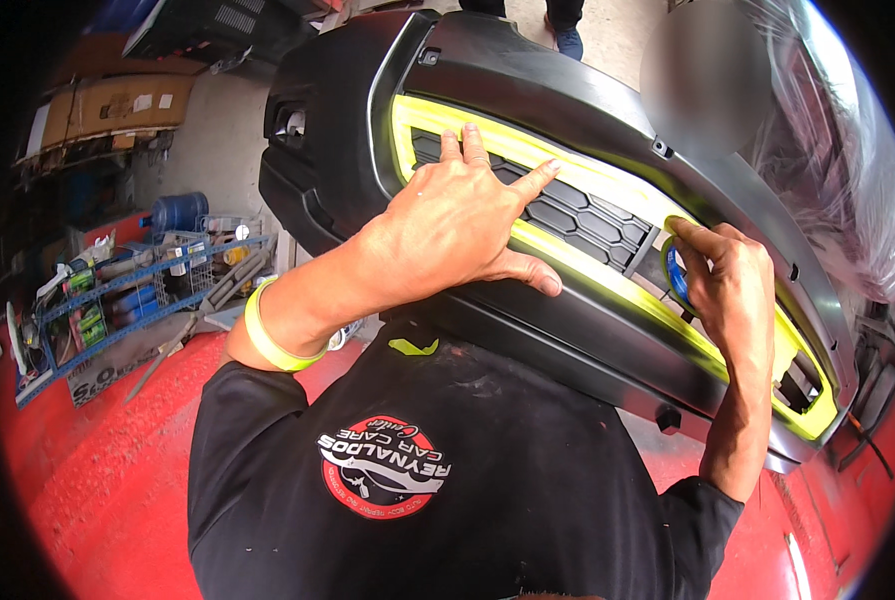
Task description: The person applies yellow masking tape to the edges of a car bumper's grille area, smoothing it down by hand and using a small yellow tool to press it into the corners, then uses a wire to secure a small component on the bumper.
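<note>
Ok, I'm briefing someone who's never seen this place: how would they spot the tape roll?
Find the big dark bumper, then its honeycomb grille inside a yellow-green border. Just right of the honeycomb, the tape roll sits in the curled right hand. Its bright blue inner ring sets it apart from that border.

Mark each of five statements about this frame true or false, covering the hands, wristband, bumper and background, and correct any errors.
1. The left hand is spread over the yellow-green border of the bumper opening. True.
2. The right hand is empty. False: it holds a tape roll with a blue core.
3. The wristband is on the right arm. False: it is on the left arm.
4. A blue jug shows at the picture's left. True.
5. The bumper is white. False: it is black.
</note>
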### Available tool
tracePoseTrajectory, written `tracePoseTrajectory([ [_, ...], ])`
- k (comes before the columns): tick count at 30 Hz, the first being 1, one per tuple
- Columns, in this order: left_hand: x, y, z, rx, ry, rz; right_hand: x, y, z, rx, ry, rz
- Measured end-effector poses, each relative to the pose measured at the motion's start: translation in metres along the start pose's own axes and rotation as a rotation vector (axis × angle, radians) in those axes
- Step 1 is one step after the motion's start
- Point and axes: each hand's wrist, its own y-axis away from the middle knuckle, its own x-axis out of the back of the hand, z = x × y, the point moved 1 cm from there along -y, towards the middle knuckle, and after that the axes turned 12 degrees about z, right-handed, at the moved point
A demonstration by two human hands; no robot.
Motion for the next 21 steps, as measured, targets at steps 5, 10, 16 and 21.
tracePoseTrajectory([
  [5,0.004,-0.002,0.001,0.001,-0.015,-0.025,-0.004,0.004,0.000,-0.047,-0.010,-0.017],
  [10,0.003,-0.016,0.020,-0.115,-0.026,0.116,-0.010,0.009,0.005,-0.059,-0.013,0.012],
  [16,-0.014,-0.051,0.056,-0.378,0.050,0.220,-0.010,0.018,0.013,-0.047,-0.087,0.064],
  [21,-0.020,-0.054,0.059,-0.454,0.041,0.259,-0.014,0.032,0.026,0.044,-0.207,0.236],
])
